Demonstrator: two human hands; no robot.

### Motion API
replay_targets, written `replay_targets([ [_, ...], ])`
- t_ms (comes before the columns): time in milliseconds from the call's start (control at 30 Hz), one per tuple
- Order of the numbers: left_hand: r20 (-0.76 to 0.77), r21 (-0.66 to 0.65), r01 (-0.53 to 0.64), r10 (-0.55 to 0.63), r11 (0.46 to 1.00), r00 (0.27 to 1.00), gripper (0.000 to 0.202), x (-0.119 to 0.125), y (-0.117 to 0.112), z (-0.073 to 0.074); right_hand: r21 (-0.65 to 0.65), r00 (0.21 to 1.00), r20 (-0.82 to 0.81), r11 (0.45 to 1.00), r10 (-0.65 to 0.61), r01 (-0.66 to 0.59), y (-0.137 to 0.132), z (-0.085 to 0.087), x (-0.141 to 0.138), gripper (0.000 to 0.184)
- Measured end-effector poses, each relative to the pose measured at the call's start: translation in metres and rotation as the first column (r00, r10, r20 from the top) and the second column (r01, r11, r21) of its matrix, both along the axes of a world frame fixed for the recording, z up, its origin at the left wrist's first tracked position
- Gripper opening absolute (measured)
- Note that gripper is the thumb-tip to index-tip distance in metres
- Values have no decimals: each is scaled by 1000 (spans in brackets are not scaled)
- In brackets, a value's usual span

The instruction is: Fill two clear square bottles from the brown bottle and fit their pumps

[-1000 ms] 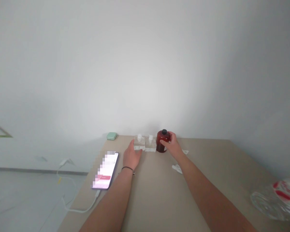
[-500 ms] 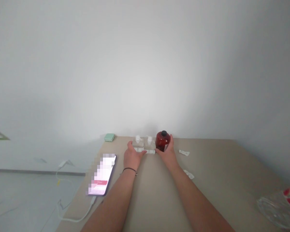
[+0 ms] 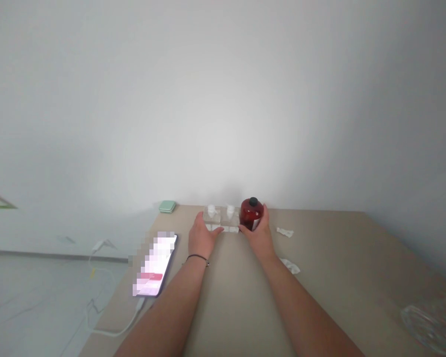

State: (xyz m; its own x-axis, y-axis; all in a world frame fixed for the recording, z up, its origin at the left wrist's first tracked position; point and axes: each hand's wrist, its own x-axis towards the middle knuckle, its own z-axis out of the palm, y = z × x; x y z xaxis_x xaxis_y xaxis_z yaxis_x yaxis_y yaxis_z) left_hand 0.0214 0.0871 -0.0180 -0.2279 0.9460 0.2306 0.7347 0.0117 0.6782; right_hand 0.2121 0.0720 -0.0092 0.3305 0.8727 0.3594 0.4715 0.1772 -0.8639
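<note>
My right hand (image 3: 258,237) is wrapped around the dark red bottle (image 3: 251,214) with the black cap, and my left hand (image 3: 203,238) sits right up against two clear square bottles (image 3: 211,215) with white tops, side by side. Off to my left on the beige table (image 3: 319,248), a phone (image 3: 154,265) lies with its white cable (image 3: 113,333) trailing down, a green case (image 3: 167,207) beyond it. White scraps (image 3: 284,232) lie to my right.

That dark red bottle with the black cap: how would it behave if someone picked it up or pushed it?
It looks rigid: the dark red bottle shows no dent under the right hand. Its glossy surface may be slightly slippery. Being upright and fairly squat, it probably wouldn't tip easily, though a push near the black cap might do it.
</note>
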Motion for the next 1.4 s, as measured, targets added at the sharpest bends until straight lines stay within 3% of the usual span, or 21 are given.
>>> replay_targets([
  [167,5,6,6,-6,1000,1000,88,-1,-1,1,-36,999,26,999,20,-20,-2,2,0,120],
  [267,19,25,-1,1,1000,1000,96,-1,-1,-1,47,995,93,998,-38,34,-12,12,-1,116],
  [367,37,74,12,-15,997,999,100,-2,-1,-3,181,975,174,978,-140,108,-33,25,3,99],
  [467,50,138,42,-49,990,998,101,-2,-2,-2,259,963,211,960,-166,108,-62,30,17,73],
  [567,44,225,64,-76,972,996,92,-2,-7,2,143,955,286,989,-78,38,-86,23,39,34],
  [633,26,276,78,-89,958,996,81,-2,-15,6,27,944,328,999,-28,21,-94,16,52,25],
  [733,-35,330,136,-132,934,991,66,3,-36,17,-57,938,346,998,2,19,-94,8,59,22],
  [833,-183,344,322,-274,882,944,53,10,-70,31,-132,932,360,991,41,8,-86,6,57,18],
  [967,-296,180,606,-545,775,784,46,14,-127,43,-193,931,360,981,59,12,-81,7,55,18],
  [1033,-298,108,700,-649,706,700,42,7,-156,42,-207,936,348,978,60,14,-81,8,56,20],
  [1100,-293,42,727,-688,685,664,39,-6,-182,38,-221,941,331,975,62,14,-81,7,57,22],
  [1233,-299,-21,647,-623,762,723,37,-44,-215,23,-251,952,298,968,66,12,-80,6,59,25],
  [1400,-426,9,485,-436,875,793,35,-92,-226,8,-258,957,281,966,71,4,-78,6,59,28],
])
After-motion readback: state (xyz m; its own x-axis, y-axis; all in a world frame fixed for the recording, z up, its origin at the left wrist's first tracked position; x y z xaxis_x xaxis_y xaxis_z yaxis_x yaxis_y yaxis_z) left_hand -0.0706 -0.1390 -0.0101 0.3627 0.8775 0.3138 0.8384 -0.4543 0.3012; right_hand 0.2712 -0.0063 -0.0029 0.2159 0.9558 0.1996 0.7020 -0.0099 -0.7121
